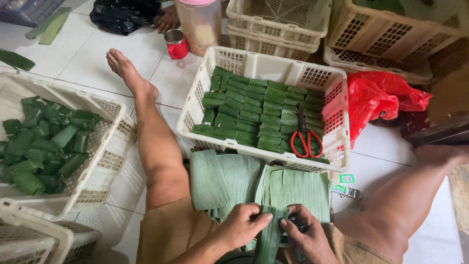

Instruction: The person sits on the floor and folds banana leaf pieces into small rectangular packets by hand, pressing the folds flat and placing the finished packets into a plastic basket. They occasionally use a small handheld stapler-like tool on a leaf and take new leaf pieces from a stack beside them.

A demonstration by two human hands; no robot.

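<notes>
Leaf strip (pixel 270 234), green and ribbed, lay between the two hands at the bottom of the view, over the lap; the left hand (pixel 242 226) pinched its upper left edge between thumb and fingers, and the right hand (pixel 305 237) pressed its fingers onto the right edge, with a small dark object partly hidden under that hand; just above the hands sat a stack of cut banana leaves (pixel 298 190), and beside it another leaf pile (pixel 220 178), both on the floor between the outstretched legs; beyond them stood a white plastic crate (pixel 273 66) packed with rows of folded green leaf parcels (pixel 254 110); red-handled scissors (pixel 305 139) rested on the parcels near the crate's right front corner; a red plastic bag (pixel 381 100) lay just beside the crate on the right; to the left a second white crate (pixel 105 146) held loosely heaped leaf rolls (pixel 44 146); a red cup (pixel 176 44) stood near a tall pale container (pixel 200 22) at the top.
</notes>
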